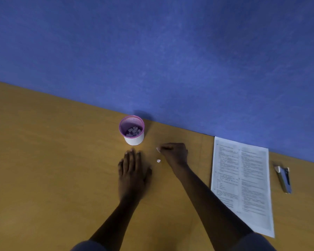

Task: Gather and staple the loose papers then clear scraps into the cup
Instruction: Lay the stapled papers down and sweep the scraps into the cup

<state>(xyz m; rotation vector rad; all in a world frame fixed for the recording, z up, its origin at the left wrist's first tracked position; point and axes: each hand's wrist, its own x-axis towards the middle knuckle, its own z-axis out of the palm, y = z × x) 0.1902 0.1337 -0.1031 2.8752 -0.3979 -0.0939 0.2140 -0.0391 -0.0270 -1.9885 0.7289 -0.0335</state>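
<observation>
Desk (43,160) holds stapler (284,179) (lengthwise, near-to-far).

My cup (132,130) stands on the surface (53,160) close to its far edge, against the wall (152,51), with scraps (133,131) lying inside it. My left hand (132,171) lies flat just before the cup. My right hand (174,153) is to the right of it, nearer the far edge, pinching a scrap (158,149) in its fingers (163,148). A loose scrap (158,161) lies between my two hands. The papers (243,183) lie well to the right, reaching the far edge. The stapler (284,178) lies just beyond them, toward the right edge.
</observation>
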